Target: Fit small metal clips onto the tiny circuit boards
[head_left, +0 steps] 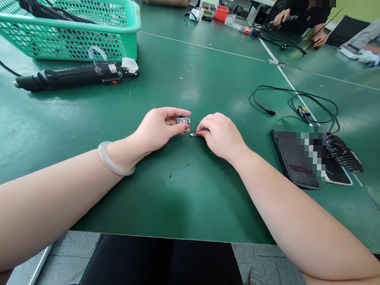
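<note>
Over the green table (188,192), my left hand (161,129) holds a small circuit board (183,120) between thumb and fingers, its face turned up. To the right of it, my right hand (219,135) pinches a small, thin metallic piece (194,134) that points left. A narrow gap separates the piece from the board and my left thumb. A pale bangle is round my left wrist.
A black electric screwdriver (76,76) lies at the left before a green basket (87,39) with black tools. Phones (301,167), a black hair clip (344,152) and a coiled cable (319,99) are at the right. Other people's hands (281,17) show at the far side.
</note>
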### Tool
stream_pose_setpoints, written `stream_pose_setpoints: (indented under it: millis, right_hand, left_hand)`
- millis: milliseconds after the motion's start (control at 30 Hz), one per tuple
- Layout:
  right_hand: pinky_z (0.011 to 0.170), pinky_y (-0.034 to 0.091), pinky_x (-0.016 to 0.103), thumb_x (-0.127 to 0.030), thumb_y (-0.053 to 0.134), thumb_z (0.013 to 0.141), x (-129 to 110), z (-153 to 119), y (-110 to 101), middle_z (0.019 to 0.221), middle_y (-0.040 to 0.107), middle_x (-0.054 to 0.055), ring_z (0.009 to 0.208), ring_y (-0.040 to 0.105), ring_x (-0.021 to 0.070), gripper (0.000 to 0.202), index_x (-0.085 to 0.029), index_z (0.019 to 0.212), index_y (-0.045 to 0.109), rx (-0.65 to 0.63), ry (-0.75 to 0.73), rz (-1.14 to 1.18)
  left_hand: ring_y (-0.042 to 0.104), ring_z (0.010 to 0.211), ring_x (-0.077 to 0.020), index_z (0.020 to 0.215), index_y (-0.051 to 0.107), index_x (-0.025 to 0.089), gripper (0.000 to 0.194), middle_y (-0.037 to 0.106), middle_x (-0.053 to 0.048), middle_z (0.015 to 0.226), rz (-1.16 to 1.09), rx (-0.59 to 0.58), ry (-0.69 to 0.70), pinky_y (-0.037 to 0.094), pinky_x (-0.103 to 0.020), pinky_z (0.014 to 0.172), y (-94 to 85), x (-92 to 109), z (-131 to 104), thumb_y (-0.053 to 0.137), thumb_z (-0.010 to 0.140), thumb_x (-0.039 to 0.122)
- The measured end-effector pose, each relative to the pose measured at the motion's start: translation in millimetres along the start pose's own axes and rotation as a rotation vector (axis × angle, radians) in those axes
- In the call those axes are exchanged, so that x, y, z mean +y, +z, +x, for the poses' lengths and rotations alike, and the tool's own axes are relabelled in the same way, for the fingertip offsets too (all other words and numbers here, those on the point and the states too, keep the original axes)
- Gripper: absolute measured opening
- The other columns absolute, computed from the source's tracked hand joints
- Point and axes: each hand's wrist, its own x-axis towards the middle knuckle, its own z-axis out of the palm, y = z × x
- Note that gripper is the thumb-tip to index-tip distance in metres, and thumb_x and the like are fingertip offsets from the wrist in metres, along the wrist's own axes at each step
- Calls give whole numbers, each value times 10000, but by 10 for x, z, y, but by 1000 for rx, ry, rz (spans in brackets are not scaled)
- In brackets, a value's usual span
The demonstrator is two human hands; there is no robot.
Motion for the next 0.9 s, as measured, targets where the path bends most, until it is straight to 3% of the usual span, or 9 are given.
stream_pose_setpoints:
  millis: [200, 333, 633, 900]
  right_hand:
    - [750, 434, 377, -94, 578, 814, -6, -8, -41, 817, 671, 36, 809, 566, 206, 170, -203, 690, 616, 276, 44, 68]
    - [776, 449, 370, -121, 542, 853, -145, -45, -74, 855, 668, 28, 852, 589, 200, 173, -217, 728, 614, 462, -16, 163]
    - [760, 431, 359, -161, 549, 880, -301, -68, -45, 873, 684, 29, 827, 595, 188, 178, -212, 723, 616, 449, -85, 145]
    - [762, 405, 359, -183, 535, 894, -321, -74, -40, 896, 683, 25, 835, 588, 190, 179, -220, 735, 610, 414, -73, 98]
  left_hand:
    - [698, 772, -143, 1102, 639, 164, 353, 703, -50, 931, 99, 27, 128, 578, -311, 784, 1, -13, -1, 701, 758, 214]
    - [685, 764, -134, 1120, 593, 188, 391, 705, -27, 886, 173, 29, 208, 569, -293, 760, 3, -23, -17, 705, 746, 219]
    - [680, 804, -124, 1157, 551, 214, 439, 705, -5, 897, 329, 24, 357, 563, -270, 780, 39, 24, -84, 700, 745, 201]
    - [681, 812, -125, 1151, 549, 211, 438, 706, -8, 901, 301, 28, 354, 558, -268, 788, 31, 7, -68, 703, 740, 207]
